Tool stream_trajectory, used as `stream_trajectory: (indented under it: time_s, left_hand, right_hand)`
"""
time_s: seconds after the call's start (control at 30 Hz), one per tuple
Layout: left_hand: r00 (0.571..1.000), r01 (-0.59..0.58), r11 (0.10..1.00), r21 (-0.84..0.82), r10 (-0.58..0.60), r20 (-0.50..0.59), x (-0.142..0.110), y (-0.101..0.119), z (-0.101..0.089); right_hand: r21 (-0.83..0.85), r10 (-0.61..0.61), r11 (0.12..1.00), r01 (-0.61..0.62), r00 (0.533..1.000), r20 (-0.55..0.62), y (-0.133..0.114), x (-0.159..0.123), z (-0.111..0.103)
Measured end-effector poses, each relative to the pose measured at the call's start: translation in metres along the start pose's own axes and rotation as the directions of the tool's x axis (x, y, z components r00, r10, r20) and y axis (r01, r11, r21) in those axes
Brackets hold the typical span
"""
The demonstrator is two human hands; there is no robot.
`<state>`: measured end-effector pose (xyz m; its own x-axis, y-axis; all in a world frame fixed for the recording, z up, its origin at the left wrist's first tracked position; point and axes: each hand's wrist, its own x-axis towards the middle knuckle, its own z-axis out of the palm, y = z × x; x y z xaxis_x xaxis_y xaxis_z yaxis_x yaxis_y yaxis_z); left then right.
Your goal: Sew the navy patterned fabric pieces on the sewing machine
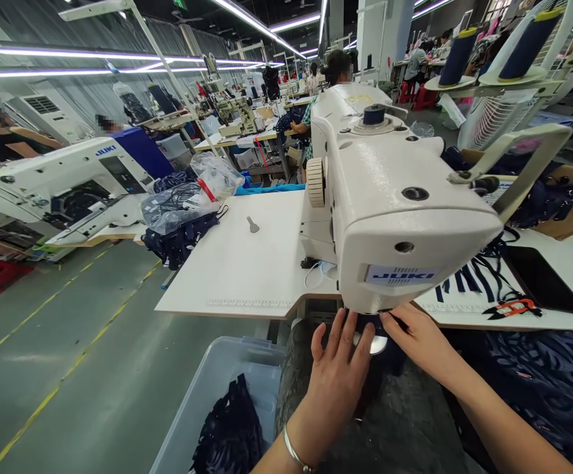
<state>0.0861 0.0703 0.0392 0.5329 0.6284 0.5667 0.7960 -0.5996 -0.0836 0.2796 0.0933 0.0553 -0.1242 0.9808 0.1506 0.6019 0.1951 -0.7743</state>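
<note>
While the sewing machine [405, 184] stood over the front edge of the white surface [267, 263], both hands worked low beneath its head, at a piece of dark navy cloth [371, 322]. The cloth was under the machine head, between the two hands and partly hidden by them. The left hand [338, 378], with a bracelet [294, 453] at its wrist, reached in palm down, its fingers spread apart and their tips by the cloth. The right hand [417, 332] came in from the other side, its fingertips at the cloth just below the machine head; whether those fingers were clamped on it could not be told. A shiny, pale metal piece [378, 345] showed just beside the left fingertips.

Left of the machine, a small grey metal tool [252, 225] lay on the surface, with a printed ruler [249, 304] along the near edge. On the right lay a black tablet [546, 278], orange-handled snips [514, 307] and dark straps [471, 276]. Below on the left, a clear plastic box [261, 385] held a pile of navy strips [232, 424]. Farther off, a co-worker's arm [300, 127] reached toward dark cloth on another bench.
</note>
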Motion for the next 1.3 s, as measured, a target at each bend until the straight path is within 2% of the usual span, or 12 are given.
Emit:
stream_trajectory:
  time_s: [0.27,0.5,0.8,0.97,1.13,1.23,1.3]
  left_hand:
    - [0.998,0.05,0.999,-0.019,-0.049,0.027,-0.005,0.002,0.0]
    - [0.994,0.096,0.995,-0.026,-0.095,0.058,-0.004,0.004,-0.006]
    - [0.995,0.091,0.996,-0.018,-0.091,-0.038,-0.005,0.003,0.001]
    - [0.997,0.069,0.997,-0.021,-0.069,-0.02,-0.004,0.003,0.001]
    - [0.998,0.055,0.998,-0.014,-0.055,-0.014,-0.002,0.004,0.0]
    - [0.997,0.076,0.996,-0.051,-0.077,-0.025,0.001,0.005,-0.003]
    - [0.994,0.085,0.988,-0.132,-0.093,-0.053,0.001,0.003,-0.006]
  right_hand:
    - [-0.013,-0.031,0.999,0.03,0.998,-0.048,0.004,0.0,0.005]
    - [-0.031,0.011,0.999,-0.014,0.998,-0.064,0.004,0.0,0.007]
    - [0.098,0.036,0.995,-0.028,0.996,-0.08,0.008,-0.001,0.01]
    - [0.202,0.071,0.978,-0.042,0.988,-0.139,0.033,-0.009,0.02]
    - [0.065,0.018,0.998,-0.018,1.0,0.005,0.077,-0.024,0.032]
    - [0.1,0.048,0.993,-0.055,0.996,0.073,0.094,-0.036,0.03]
    - [0.137,0.108,0.983,-0.12,0.99,0.088,0.095,-0.043,0.021]
